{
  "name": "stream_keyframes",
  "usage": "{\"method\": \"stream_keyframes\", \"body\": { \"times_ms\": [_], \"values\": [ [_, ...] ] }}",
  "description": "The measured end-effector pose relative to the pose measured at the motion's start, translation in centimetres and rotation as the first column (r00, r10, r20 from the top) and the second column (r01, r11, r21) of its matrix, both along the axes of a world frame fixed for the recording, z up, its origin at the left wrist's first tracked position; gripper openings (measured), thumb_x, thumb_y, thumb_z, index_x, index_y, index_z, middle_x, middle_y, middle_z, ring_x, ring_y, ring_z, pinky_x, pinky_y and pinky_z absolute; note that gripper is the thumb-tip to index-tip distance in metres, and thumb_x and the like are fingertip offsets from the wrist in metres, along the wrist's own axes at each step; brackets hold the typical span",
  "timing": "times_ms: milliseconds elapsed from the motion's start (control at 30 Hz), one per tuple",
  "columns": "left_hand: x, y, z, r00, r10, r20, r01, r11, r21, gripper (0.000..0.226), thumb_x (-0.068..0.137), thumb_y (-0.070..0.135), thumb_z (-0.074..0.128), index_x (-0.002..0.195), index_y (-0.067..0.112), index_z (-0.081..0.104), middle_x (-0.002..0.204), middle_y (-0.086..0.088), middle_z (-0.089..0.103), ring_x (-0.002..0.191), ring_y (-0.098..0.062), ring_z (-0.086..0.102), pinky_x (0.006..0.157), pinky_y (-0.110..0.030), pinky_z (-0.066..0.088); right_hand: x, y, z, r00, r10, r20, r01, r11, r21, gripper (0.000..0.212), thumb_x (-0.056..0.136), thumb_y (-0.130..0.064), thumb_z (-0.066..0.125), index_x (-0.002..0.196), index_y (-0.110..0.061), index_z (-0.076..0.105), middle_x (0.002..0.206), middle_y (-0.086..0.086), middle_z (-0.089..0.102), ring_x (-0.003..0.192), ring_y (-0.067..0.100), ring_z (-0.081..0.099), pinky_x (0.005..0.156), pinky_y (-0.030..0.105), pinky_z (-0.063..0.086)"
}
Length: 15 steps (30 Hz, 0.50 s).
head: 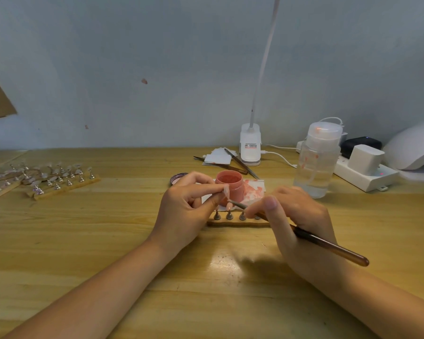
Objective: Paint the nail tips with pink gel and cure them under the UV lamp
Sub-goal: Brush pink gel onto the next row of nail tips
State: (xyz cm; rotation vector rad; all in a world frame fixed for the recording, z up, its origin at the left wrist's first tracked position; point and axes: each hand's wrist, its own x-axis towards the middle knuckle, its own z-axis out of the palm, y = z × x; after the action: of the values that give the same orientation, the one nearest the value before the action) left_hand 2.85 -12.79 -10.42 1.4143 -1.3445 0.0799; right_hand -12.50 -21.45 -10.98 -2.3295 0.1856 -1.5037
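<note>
Left hand (189,206) raised just above the wooden table (108,241), thumb and forefinger pinching a clear nail tip (226,192), other fingers curled under. Right hand (296,221) gripping a brown-handled gel brush (328,245) like a pen, fingers curled round the shaft, handle end pointing out to the right and toward the near edge. Brush point (231,202) touching the lower edge of the nail tip, a small pink spot there.

Directly behind the nail tip, an open jar of pink gel (230,184), standing upright on a white paper stained with pink (253,189). Jar lid (178,178) lying just left of the jar, partly hidden by the left hand. Beneath the hands, a narrow wooden holder strip (235,223) with small metal stands (229,215) in a row, right end hidden behind the right hand.

Far left on the table, more wooden strips with many stands carrying nail tips (56,178). Behind the jar, two thin tools (240,163) crossing white paper pieces (218,157). Near the wall, a white clip lamp base (250,148) with a bending neck going up. To the right, a clear pump bottle (316,162) with pink marks, a white power strip (367,174) with a white adapter plugged in, and at the right edge a white UV lamp (411,148), well apart from the nail tip.
</note>
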Motion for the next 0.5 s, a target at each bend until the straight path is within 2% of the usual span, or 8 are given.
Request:
{"method": "stream_keyframes", "body": {
  "times_ms": [133,267,433,500],
  "values": [
    [0.02,-0.08,-0.05,1.000,-0.003,0.002,0.003,1.000,-0.009,0.030,0.076,-0.001,0.068,0.094,0.022,0.065,0.082,0.012,0.056,0.043,-0.009,0.037,0.047,-0.008,0.032,0.20,0.11,0.29,1.000,0.008,-0.001,-0.008,1.000,-0.016,0.040,0.097,-0.039,0.033,0.089,-0.021,0.068,0.078,-0.011,0.065,0.074,0.009,0.060,0.064,0.036,0.049],
    [0.05,-0.06,-0.10,1.000,-0.002,0.015,0.002,1.000,-0.011,0.028,0.076,-0.001,0.068,0.095,0.020,0.067,0.082,0.011,0.056,0.043,-0.009,0.038,0.047,-0.007,0.032,0.13,0.01,-0.03,1.000,0.019,0.007,-0.019,1.000,0.005,0.052,0.098,-0.041,0.031,0.077,-0.015,0.071,0.068,-0.008,0.064,0.068,0.004,0.056,0.064,0.031,0.043],
    [0.10,-0.07,-0.15,1.000,-0.009,0.018,0.009,1.000,-0.022,0.032,0.076,-0.003,0.068,0.098,0.019,0.065,0.084,0.012,0.056,0.042,-0.004,0.038,0.047,-0.006,0.031,0.28,0.08,0.09,1.000,-0.005,-0.001,0.005,1.000,-0.023,0.048,0.097,-0.041,0.032,0.084,-0.016,0.071,0.075,-0.011,0.064,0.071,0.011,0.061,0.064,0.036,0.047],
    [0.07,-0.11,-0.15,1.000,-0.006,0.016,0.006,1.000,-0.025,0.029,0.076,-0.003,0.068,0.096,0.020,0.067,0.083,0.013,0.056,0.040,-0.003,0.038,0.046,-0.005,0.030,0.20,0.04,-0.05,1.000,0.015,-0.014,-0.015,1.000,0.010,0.051,0.097,-0.042,0.031,0.078,-0.016,0.071,0.069,-0.008,0.065,0.068,0.007,0.058,0.065,0.034,0.044]
  ]
}}
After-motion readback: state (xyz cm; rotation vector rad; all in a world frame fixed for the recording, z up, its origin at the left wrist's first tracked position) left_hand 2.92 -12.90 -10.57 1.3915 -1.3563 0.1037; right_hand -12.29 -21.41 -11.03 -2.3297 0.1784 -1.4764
